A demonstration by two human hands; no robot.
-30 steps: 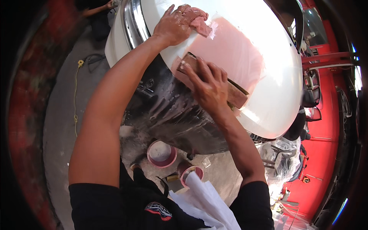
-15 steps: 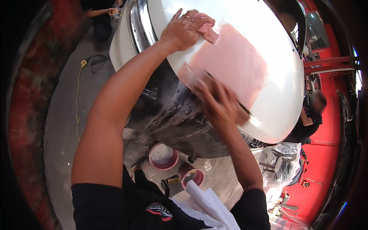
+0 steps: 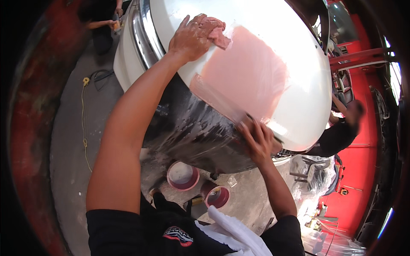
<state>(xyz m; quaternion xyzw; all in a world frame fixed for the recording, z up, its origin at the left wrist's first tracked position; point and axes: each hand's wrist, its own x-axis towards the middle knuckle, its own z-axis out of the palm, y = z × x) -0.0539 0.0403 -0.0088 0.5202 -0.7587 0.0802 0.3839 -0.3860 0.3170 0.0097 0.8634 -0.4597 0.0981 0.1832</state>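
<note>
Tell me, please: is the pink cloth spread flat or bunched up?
Bunched up: the pink cloth shows crumpled folds at the left grip.

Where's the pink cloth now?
Head view, top centre: the pink cloth is in the left hand, on the white panel, upper left of the pink patch.

– What's the left hand (image 3: 191, 40) holding?
– A pink cloth (image 3: 221, 39), against the white panel (image 3: 305, 94) beside the pink patch (image 3: 245, 72).
– And the right hand (image 3: 259, 138)?
– It grips a blurred block (image 3: 276, 147) near the panel's lower edge.

Pink patch (image 3: 247, 74) open, cloth (image 3: 219, 36) blocking upper left, right grip (image 3: 259, 141) below
</note>
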